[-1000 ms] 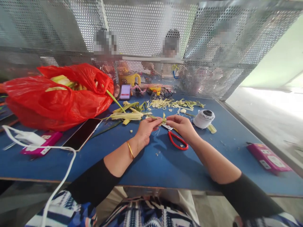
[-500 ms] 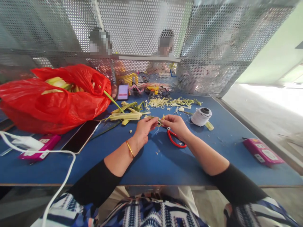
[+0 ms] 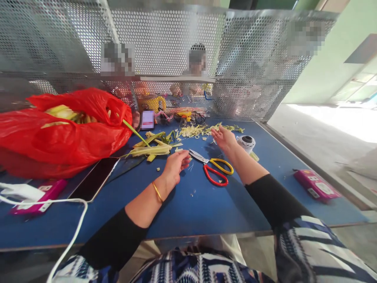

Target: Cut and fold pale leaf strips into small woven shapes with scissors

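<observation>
My left hand (image 3: 176, 162) rests on the blue table (image 3: 188, 200) with its fingers loosely curled, just right of a bundle of green and yellow leaf strips (image 3: 153, 146); whether it holds anything is hidden. My right hand (image 3: 222, 137) reaches far over the table, fingers stretched flat beside the heap of leaf trimmings (image 3: 203, 129) and next to a spool of white thread (image 3: 246, 143). Scissors (image 3: 212, 168) with one red and one yellow handle lie free on the table between my two hands.
A red plastic bag (image 3: 59, 131) full of leaves fills the left side. A dark phone (image 3: 96, 179) and a pink box (image 3: 38, 196) with a white cable lie front left. Another pink box (image 3: 315, 185) lies at right. A perforated metal screen (image 3: 176, 51) stands behind, people beyond it.
Both hands were pinched together on a small leaf piece over the scissors. Now they are apart: my right hand has moved out to the trimmings, and the scissors lie uncovered.
</observation>
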The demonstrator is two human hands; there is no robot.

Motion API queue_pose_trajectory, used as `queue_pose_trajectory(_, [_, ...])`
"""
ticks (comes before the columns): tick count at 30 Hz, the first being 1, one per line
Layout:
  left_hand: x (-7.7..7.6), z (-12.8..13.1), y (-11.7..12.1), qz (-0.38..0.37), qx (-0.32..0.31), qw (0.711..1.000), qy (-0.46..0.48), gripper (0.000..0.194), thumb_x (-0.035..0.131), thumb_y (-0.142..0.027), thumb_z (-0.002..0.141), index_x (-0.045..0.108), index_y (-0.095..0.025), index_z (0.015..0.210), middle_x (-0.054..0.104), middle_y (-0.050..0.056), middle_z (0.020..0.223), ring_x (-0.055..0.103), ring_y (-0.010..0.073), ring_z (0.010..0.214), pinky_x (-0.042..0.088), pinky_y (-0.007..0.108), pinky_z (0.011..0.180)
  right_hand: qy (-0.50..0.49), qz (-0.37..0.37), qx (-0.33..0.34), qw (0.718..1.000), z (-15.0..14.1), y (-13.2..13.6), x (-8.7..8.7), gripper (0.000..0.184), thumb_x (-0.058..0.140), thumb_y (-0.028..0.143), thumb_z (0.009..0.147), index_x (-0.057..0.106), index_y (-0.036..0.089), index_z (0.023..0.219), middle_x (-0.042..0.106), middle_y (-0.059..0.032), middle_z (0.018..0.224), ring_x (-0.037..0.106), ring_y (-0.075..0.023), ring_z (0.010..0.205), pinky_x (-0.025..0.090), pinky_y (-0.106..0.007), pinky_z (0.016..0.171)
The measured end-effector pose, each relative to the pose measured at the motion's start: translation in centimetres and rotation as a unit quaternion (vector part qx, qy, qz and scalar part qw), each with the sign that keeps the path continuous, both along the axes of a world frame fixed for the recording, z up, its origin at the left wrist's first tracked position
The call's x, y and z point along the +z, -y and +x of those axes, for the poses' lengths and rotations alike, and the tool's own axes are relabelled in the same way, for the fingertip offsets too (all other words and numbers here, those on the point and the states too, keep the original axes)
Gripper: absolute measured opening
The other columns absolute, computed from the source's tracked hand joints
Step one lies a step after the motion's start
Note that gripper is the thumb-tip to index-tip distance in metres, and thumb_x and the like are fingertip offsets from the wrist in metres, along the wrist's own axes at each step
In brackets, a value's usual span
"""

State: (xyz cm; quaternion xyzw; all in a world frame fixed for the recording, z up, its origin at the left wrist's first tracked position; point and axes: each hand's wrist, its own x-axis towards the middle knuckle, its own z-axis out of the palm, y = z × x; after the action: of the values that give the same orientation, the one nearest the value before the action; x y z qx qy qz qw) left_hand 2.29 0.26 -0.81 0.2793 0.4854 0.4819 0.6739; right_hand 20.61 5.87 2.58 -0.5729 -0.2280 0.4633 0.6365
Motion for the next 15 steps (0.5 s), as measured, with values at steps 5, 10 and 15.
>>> queue_pose_trajectory(5, [0.0, 0.1, 0.2, 0.057, -0.020, 0.998, -0.003, 0.024, 0.083, -0.020, 0.058, 0.060, -0.017, 0.062, 0.058, -0.004, 0.055, 0.054, 0.0080, 0.053, 0.043, 0.021, 0.058, -0.007, -0.008, 0.058, 0.998, -1.4, 1.9, -0.7, 0.007, 0.056, 0.011, 0.085, 0.054, 0.017, 0.084, 0.064, -0.0056, 0.090, 0.069, -0.0122, 0.073, 0.053, -0.021, 0.059])
queue_pose_trajectory(10, [2.2, -0.2, 3.4, 0.158, -0.142, 0.976, 0.038, 0.049, 0.080, -0.054, 0.062, 0.051, -0.018, 0.045, 0.061, 0.002, 0.061, 0.056, 0.0124, 0.061, 0.047, 0.028, 0.068, 0.234, 0.057, 0.195, 0.951, -2.6, 6.4, -3.6, 0.026, 0.069, 0.017, 0.070, 0.064, 0.020, 0.096, 0.072, -0.0041, 0.094, 0.067, -0.0156, 0.067, 0.054, -0.031, 0.068])
queue_pose_trajectory(15, [6.0, -1.6, 9.8, 0.237, -0.294, 0.919, 0.112, 0.070, 0.040, -0.087, 0.073, 0.073, -0.025, 0.076, 0.071, 0.011, 0.075, 0.068, 0.0309, 0.091, 0.050, 0.043, 0.081, 0.313, 0.054, 0.188, 0.929, -1.4, 7.3, -4.3, 0.024, 0.065, 0.026, 0.073, 0.066, 0.022, 0.097, 0.072, -0.0030, 0.074, 0.069, -0.0226, 0.071, 0.053, -0.035, 0.069])
